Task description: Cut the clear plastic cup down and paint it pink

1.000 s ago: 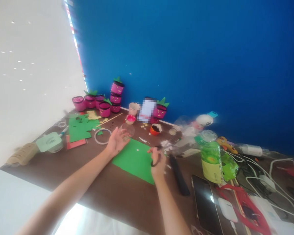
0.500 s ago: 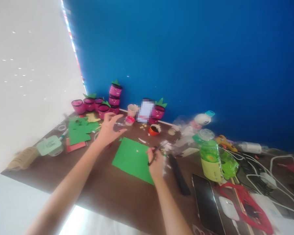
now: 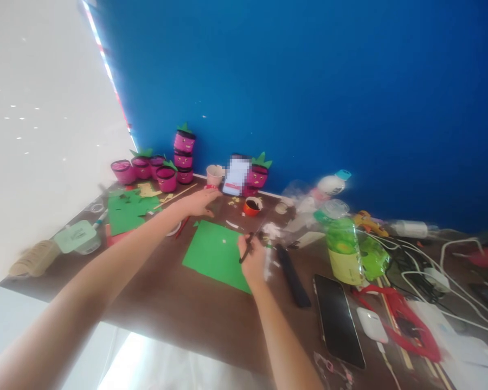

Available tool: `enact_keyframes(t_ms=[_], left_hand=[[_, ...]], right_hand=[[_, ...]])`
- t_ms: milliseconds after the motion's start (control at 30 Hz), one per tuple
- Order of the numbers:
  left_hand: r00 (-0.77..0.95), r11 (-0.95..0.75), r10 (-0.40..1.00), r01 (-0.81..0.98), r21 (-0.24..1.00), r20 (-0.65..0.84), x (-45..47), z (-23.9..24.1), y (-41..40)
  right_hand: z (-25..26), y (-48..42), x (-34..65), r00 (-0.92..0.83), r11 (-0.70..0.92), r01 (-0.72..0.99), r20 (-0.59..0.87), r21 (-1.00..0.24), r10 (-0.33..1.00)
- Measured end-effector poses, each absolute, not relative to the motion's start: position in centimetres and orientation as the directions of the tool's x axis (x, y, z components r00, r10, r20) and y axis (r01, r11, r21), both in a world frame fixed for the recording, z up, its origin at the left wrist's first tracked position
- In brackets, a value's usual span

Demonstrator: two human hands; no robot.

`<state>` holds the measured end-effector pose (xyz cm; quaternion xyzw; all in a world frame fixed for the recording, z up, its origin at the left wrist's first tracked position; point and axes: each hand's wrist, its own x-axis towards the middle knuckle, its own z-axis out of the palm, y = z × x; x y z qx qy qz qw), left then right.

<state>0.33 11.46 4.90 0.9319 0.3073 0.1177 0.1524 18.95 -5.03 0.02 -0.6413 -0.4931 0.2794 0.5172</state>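
My left hand reaches toward the back of the table. Its fingers stretch forward and the thumb stands apart, beside a small red-rimmed container that the hand partly covers. Whether the fingers touch it I cannot tell. My right hand is closed around the dark handles of scissors, at the right edge of a green paper sheet. A small pale scrap lies on the sheet. The scissors' blades are hard to make out.
Magenta cups with faces and green paper leaves stand along the wall, near a propped phone. An orange cup is behind the sheet. To the right are a black phone, a green bottle and white cables.
My left hand has moved forward and right, over the red-rimmed container, its fingers flatter. My right hand keeps the scissors by the green sheet. The view has shifted slightly.
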Motion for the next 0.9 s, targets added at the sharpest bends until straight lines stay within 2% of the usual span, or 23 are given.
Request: enact_keyframes(t_ms=[200,333,400,433,500,533,633,700,800,900], left_hand=[[0.779,-0.742,0.619,0.538,0.400,0.100,0.5,5.0,11.9],[0.719,-0.683,0.676,0.529,0.504,0.161,0.1,6.4,11.3],[0.576,-0.589,0.775,0.506,0.631,0.261,-0.2,7.1,10.4],[0.446,-0.506,0.843,0.469,0.724,0.300,-0.3,7.4,9.7],[0.146,-0.281,0.958,0.299,0.912,0.247,-0.3,7.3,8.1],[0.058,-0.181,0.983,0.176,0.968,0.174,-0.2,7.0,7.2],[0.020,0.017,1.000,-0.207,0.978,-0.013,0.5,4.9,5.0],[-0.009,0.087,0.995,-0.337,0.937,-0.096,1.1,3.2,4.1],[0.001,0.078,0.996,-0.432,0.898,-0.086,1.7,1.0,3.4],[0.016,0.058,0.998,-0.421,0.905,-0.056,2.0,0.0,2.8]], right_hand=[[-0.1,-5.0,18.9,0.345,-0.006,0.353,0.125,-0.936,0.930],[0.1,-5.0,18.9,0.349,-0.023,0.357,0.111,-0.934,0.931],[0.0,-5.0,18.9,0.344,-0.019,0.364,0.115,-0.931,0.932],[0.0,-5.0,18.9,0.336,-0.018,0.375,0.118,-0.927,0.934],[0.0,-5.1,18.9,0.309,-0.016,0.423,0.128,-0.906,0.942],[0.0,-5.1,18.9,0.294,-0.012,0.464,0.142,-0.886,0.945],[0.4,-5.1,18.8,0.247,0.019,0.645,0.233,-0.764,0.941],[0.9,-5.2,18.7,0.208,0.038,0.765,0.302,-0.643,0.930],[1.6,-5.3,18.5,0.129,0.058,0.879,0.352,-0.474,0.927],[1.8,-5.4,18.4,0.082,0.062,0.936,0.384,-0.347,0.920]])
